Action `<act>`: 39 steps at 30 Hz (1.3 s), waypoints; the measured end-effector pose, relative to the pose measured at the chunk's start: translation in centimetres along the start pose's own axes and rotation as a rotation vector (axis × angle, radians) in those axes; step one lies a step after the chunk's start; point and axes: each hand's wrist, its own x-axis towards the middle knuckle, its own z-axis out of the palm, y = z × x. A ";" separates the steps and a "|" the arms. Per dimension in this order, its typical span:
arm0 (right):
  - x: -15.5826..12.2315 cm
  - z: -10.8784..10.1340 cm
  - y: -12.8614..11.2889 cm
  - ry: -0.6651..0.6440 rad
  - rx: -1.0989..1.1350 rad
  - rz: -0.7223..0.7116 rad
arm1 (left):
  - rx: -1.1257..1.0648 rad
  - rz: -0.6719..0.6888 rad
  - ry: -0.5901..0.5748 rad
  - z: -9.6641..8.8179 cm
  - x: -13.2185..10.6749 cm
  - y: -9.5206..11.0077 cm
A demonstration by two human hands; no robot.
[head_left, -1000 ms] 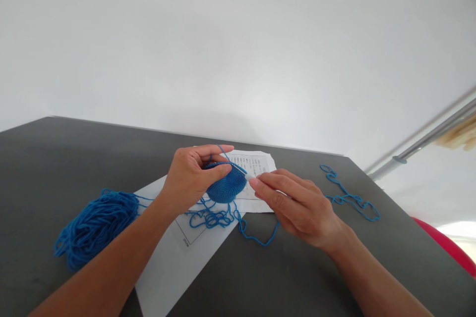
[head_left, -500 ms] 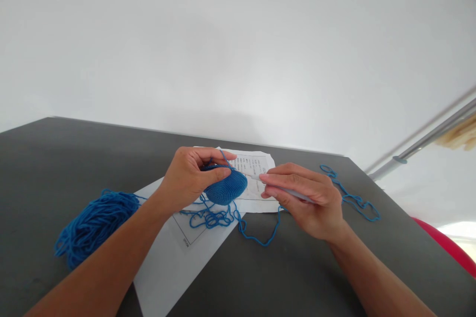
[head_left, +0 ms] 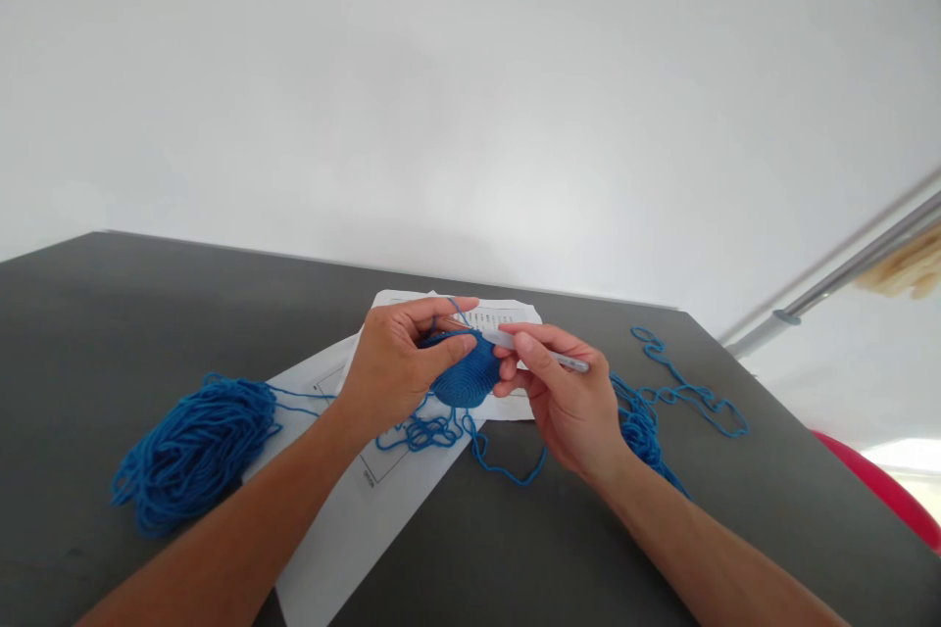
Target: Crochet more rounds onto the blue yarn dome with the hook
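Note:
My left hand [head_left: 397, 353] pinches the top edge of a round blue crochet piece [head_left: 465, 378] between thumb and fingers, and a strand of blue yarn runs up over its raised index finger. In my right hand [head_left: 569, 392] is a grey-handled crochet hook [head_left: 566, 361], gripped like a pen. The hook's thin shaft reaches left to the upper edge of the piece; its very tip is too small to make out. Loose loops of blue yarn [head_left: 430, 431] lie below the piece on the paper.
A blue yarn skein [head_left: 197, 451] rests at left on the dark table [head_left: 183, 304]. Printed paper sheets [head_left: 382, 519] lie under my hands. More blue yarn [head_left: 641, 431] is tangled behind my right wrist, trailing right. A white wall [head_left: 441, 98] stands behind; a metal pole [head_left: 845, 274] is at right.
My right hand has moved left, bringing the hook to the crochet piece. My left hand and the piece have shifted slightly right. Yarn behind the right wrist is now uncovered.

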 end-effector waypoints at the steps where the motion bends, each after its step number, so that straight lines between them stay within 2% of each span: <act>1: -0.1 0.2 0.0 0.016 -0.049 -0.054 | -0.005 -0.005 0.015 0.1 0.0 0.0; 3: -0.4 0.4 0.0 0.025 -0.143 -0.146 | -0.016 -0.019 0.040 0.3 -0.1 0.0; 9: -0.9 0.9 0.3 -0.100 -0.294 -0.264 | 0.040 0.002 0.104 1.0 -0.3 -0.1; 15: -1.1 0.7 0.7 -0.106 -0.404 -0.427 | 0.023 0.032 0.171 1.7 -0.6 0.0; 20: -1.5 0.7 0.9 -0.103 -0.611 -0.580 | -0.078 0.015 0.204 1.9 -0.7 -0.1; 26: -2.0 0.7 0.6 -0.160 -1.006 -0.873 | -0.497 -0.118 0.089 1.5 -0.7 0.2; 31: -2.0 0.3 -0.1 -0.177 -1.160 -1.125 | -0.625 -0.138 -0.007 1.0 -0.9 1.2; 35: -1.8 -0.2 -0.7 -0.243 -1.145 -1.173 | -0.633 -0.133 -0.051 0.7 -1.1 1.6; 39: -1.5 -0.4 -1.3 -0.308 -1.043 -1.090 | -0.630 -0.129 -0.062 0.3 -1.0 1.6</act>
